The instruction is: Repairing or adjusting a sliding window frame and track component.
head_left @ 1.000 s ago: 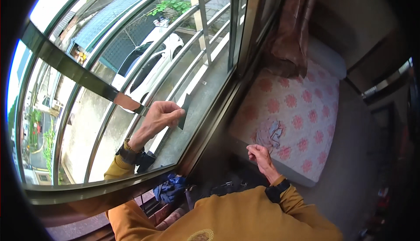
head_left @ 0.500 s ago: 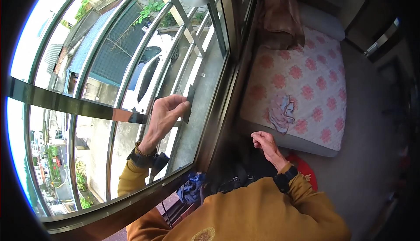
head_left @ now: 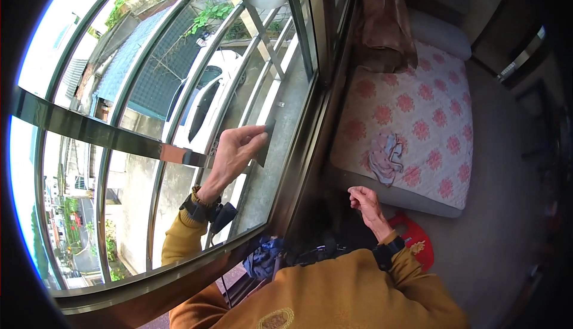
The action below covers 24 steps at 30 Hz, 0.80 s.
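My left hand (head_left: pixel 234 155) reaches past the lower window frame (head_left: pixel 173 278) in front of the metal bars. Its thumb and fingers pinch a thin, dark grey flat piece (head_left: pixel 263 149), whose material I cannot make out. A dark band wraps that wrist, and a dark, rounded object (head_left: pixel 224 217) sits beside it. Over the dark area between window and bed, my right hand (head_left: pixel 366 205) hangs in the air with its fingers curled together. Whatever it holds, if anything, is hidden. A black watch-like band (head_left: pixel 389 252) is on the right wrist.
Metal bars (head_left: pixel 122 131) cross the window, with a white car (head_left: pixel 209 99) outside. Right of the window stands a bed with a flowered cover (head_left: pixel 439 120) and a crumpled cloth (head_left: pixel 387 159) on it. A brown curtain (head_left: pixel 387 25) hangs behind; a red round item (head_left: pixel 418 242) lies near my right arm.
My left hand has shifted slightly right and up with the dark piece, its fingers now straighter. My right hand sits a little farther right and lower. The whole view has moved slightly.
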Available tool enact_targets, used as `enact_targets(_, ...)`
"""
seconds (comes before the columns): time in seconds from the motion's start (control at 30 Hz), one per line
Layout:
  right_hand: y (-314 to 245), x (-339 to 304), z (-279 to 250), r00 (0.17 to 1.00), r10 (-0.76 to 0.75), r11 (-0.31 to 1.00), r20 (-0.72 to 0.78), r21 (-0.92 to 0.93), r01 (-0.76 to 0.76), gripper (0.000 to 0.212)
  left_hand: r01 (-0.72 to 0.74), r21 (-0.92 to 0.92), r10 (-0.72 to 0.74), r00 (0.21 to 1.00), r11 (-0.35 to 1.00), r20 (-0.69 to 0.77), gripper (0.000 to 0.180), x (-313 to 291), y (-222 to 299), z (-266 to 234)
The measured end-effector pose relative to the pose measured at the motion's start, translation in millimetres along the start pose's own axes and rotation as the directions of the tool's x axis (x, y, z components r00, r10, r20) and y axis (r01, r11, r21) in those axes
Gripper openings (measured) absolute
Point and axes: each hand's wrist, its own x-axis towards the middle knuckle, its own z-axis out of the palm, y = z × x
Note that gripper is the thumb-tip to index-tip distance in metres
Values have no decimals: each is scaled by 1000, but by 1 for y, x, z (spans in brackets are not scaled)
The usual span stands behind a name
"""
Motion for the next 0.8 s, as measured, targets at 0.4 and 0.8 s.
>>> enact_targets(0.4,2,3,6,1000,-7,1000,-10,8,7,15,-66,-46,66,998,997,-1,31,2,5,-6)
enact_targets(0.8,9,12,-1,1000,-8,1000,-30,25,9,15,-47,-73,47,999,996,4,30,8,-5,3)
